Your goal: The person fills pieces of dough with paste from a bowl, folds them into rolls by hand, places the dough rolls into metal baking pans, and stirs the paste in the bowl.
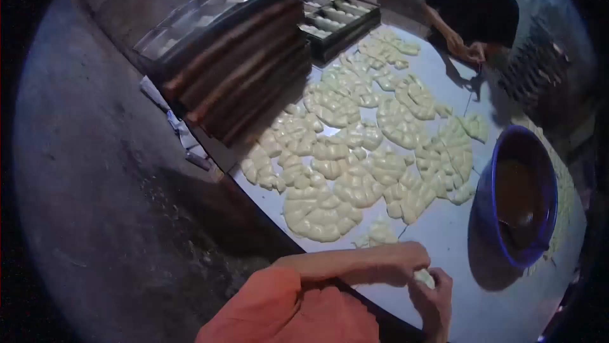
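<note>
My left hand [409, 259] and my right hand [436, 295] meet low over the near edge of the table. A small lump of pale dough [424, 278] shows between them, gripped by the fingers of both; part of it is hidden. Just beyond my left hand lies a loose piece of the same dough [379, 234]. Farther out, many glossy, flattened dough pieces [323, 213] are spread in clusters, pressed side by side on the white table [444, 241].
A blue basin [494, 197] with brown liquid stands at the right. Stacked dark trays [235, 58] rise at the left, and a compartment tray [330, 23] holding pale pieces sits behind. Across the table another person [472, 10] works with both hands together.
</note>
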